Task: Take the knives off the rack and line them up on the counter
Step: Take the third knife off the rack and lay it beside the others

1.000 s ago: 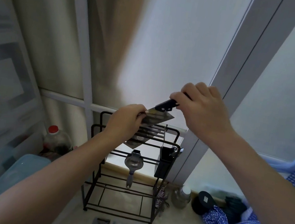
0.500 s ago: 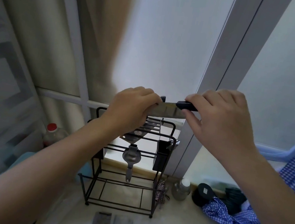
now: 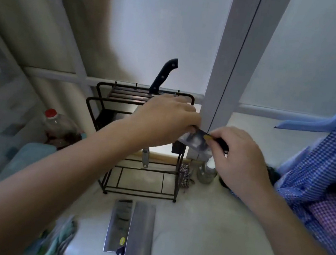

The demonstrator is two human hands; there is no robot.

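Two hands share one cleaver (image 3: 196,141) in front of the black wire rack (image 3: 137,140) — the left hand (image 3: 163,120) pinches the blade's far end, the right hand (image 3: 238,159) is closed round its black handle. Behind the left fingers a black-handled knife (image 3: 163,76) stands in the rack's top slots. Below both hands, on the pale counter (image 3: 202,229), two cleavers lie side by side touching — the black-handled cleaver (image 3: 117,226) left of the brown-handled cleaver (image 3: 140,231)
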